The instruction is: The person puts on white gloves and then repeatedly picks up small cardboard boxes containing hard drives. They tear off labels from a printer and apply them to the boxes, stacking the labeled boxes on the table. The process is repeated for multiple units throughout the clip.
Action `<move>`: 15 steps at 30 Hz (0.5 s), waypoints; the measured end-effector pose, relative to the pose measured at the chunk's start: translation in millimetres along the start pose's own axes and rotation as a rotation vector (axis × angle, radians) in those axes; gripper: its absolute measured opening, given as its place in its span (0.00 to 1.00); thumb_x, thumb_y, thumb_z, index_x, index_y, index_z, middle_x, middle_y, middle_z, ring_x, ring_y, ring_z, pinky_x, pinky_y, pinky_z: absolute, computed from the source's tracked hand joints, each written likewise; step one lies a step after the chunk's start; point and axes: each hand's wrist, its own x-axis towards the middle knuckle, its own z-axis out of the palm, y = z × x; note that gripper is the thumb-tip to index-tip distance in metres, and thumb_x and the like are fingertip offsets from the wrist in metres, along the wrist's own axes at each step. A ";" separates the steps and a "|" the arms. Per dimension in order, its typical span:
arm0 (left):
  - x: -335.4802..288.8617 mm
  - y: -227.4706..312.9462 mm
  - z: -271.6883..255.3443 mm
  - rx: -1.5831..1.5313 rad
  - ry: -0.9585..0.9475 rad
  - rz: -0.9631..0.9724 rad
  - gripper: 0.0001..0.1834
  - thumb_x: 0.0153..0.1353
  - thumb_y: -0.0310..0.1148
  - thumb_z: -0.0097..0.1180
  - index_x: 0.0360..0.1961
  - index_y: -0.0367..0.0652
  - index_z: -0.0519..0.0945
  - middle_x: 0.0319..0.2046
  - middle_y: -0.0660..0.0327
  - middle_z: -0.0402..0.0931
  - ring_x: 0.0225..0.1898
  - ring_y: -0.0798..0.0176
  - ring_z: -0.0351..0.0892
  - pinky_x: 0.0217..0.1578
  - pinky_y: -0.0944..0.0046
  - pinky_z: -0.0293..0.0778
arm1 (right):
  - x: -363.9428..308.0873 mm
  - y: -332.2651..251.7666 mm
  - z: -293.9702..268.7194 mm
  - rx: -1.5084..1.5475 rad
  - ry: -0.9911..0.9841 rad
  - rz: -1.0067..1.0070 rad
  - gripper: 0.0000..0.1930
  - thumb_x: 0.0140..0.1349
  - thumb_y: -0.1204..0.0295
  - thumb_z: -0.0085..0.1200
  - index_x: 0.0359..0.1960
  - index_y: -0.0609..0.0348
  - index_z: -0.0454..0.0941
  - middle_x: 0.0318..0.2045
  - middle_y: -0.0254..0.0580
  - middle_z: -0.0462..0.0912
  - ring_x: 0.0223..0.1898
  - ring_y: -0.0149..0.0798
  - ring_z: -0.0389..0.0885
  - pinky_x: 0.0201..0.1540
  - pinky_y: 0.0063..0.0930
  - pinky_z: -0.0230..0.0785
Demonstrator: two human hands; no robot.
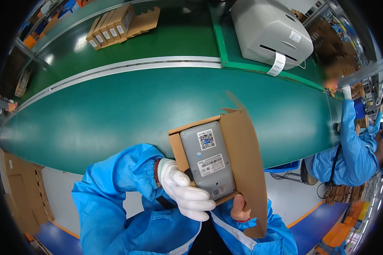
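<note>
Head view: the gloved left hand (186, 191) clasped the near end of the grey device (207, 159), seated in an open cardboard box (242, 161) above the green conveyor belt (115, 110); the bare right hand (239, 209) gripped the box's lower edge. Keeping the box level would help seating. The right fingers stayed hidden beneath.

a factory packing line: green conveyor belt (115, 110), label printer (270, 32), stacked cartons (112, 25).

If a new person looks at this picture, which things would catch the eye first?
First, the grey device lying in an open cardboard box, held at the centre by a white-gloved left hand and a bare right hand. Behind stretches the green conveyor belt, with a grey label printer at the upper right.
</note>
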 end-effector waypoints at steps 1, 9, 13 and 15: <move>-0.8 0.1 1.2 0.004 -0.003 -0.004 0.17 0.63 0.38 0.37 0.54 0.62 0.65 0.52 0.75 0.69 0.54 0.72 0.65 0.62 0.52 0.43 | -0.6 1.9 0.9 -0.003 0.004 -0.004 0.18 0.54 0.67 0.51 0.42 0.68 0.74 0.37 0.52 0.78 0.34 0.49 0.78 0.37 0.33 0.69; -7.3 1.4 3.6 0.003 -0.056 -0.021 0.20 0.64 0.40 0.36 0.58 0.63 0.61 0.57 0.74 0.63 0.59 0.71 0.60 0.62 0.50 0.43 | -5.0 16.8 4.1 -0.040 0.064 -0.024 0.18 0.50 0.71 0.58 0.42 0.68 0.74 0.38 0.52 0.78 0.33 0.46 0.79 0.35 0.31 0.71; -12.1 3.1 -3.3 -0.014 -0.123 -0.020 0.22 0.64 0.41 0.35 0.60 0.63 0.59 0.59 0.74 0.61 0.61 0.71 0.57 0.62 0.49 0.44 | -0.9 17.0 5.3 -0.046 0.093 -0.024 0.19 0.48 0.72 0.60 0.42 0.67 0.74 0.38 0.52 0.79 0.32 0.46 0.80 0.34 0.30 0.72; -11.8 8.4 -14.8 -0.058 -0.210 -0.028 0.23 0.64 0.42 0.34 0.61 0.64 0.58 0.61 0.74 0.58 0.63 0.70 0.54 0.62 0.48 0.44 | 2.2 15.9 4.0 -0.047 0.112 -0.026 0.18 0.48 0.72 0.60 0.41 0.67 0.75 0.37 0.52 0.79 0.32 0.46 0.80 0.34 0.29 0.72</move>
